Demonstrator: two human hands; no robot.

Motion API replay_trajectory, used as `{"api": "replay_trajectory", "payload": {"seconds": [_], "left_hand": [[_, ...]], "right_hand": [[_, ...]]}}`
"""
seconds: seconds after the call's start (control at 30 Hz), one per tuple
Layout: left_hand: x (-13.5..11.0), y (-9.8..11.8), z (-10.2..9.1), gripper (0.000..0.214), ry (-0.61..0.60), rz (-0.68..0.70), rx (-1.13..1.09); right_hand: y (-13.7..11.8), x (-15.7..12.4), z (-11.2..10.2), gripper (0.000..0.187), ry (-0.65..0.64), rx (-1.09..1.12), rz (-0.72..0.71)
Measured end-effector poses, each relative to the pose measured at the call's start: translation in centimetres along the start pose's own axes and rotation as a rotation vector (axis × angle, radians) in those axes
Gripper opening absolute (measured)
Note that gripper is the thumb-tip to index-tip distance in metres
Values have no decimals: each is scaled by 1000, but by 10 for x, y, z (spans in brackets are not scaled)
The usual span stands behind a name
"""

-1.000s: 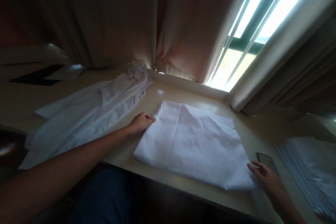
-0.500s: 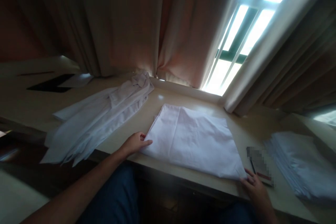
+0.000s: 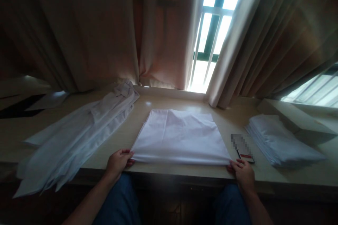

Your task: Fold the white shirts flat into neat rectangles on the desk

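A white folded garment [image 3: 179, 137] lies flat on the table in front of me, its near edge drawn straight. My left hand [image 3: 118, 161] is closed in a pinch on the near left corner. At the near right corner, my right hand [image 3: 241, 172] pinches the fabric between thumb and fingers. To the left, a long heap of loose white garments [image 3: 87, 126] hangs partly over the table's front edge. A neat stack of folded white garments [image 3: 282, 140] sits on the right.
Between the garment and the stack lies a dark-edged flat object [image 3: 245, 153], partly blurred out. A pale box-like block [image 3: 295, 112] stands behind the stack. Dark and white sheets [image 3: 44, 101] lie far left. Curtains [image 3: 163, 42] and a bright window [image 3: 211, 38] line the table's back [image 3: 148, 103].
The garment's near edge has straightened and tightened between my hands, both still gripping its corners. My view has turned right and levelled, so things appear shifted left.
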State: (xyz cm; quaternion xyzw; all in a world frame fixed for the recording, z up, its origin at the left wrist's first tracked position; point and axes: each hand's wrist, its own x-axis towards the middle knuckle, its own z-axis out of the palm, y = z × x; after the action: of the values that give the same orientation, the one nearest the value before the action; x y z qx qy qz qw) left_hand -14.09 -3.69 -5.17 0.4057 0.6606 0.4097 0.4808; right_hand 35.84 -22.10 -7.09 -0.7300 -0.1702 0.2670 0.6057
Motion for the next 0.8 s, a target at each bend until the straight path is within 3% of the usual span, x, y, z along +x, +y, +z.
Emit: {"api": "replay_trajectory", "payload": {"seconds": [0.17, 0.3, 0.37, 0.53, 0.8], "left_hand": [[-10, 4, 0, 35, -65, 60, 71], [-5, 0, 2, 27, 46, 71, 24], [-1, -3, 4, 28, 64, 78, 44], [-4, -4, 2, 42, -40, 106, 92], [-8, -7, -11, 59, -98, 110, 146]], "right_hand": [[-7, -9, -5, 68, -108, -157, -65], [-4, -10, -8, 64, 90, -219, -70], [-2, -9, -6, 65, 118, -214, -53], [-4, -12, -3, 64, -59, -110, -68], [-19, -21, -2, 72, -191, 17, 26]]}}
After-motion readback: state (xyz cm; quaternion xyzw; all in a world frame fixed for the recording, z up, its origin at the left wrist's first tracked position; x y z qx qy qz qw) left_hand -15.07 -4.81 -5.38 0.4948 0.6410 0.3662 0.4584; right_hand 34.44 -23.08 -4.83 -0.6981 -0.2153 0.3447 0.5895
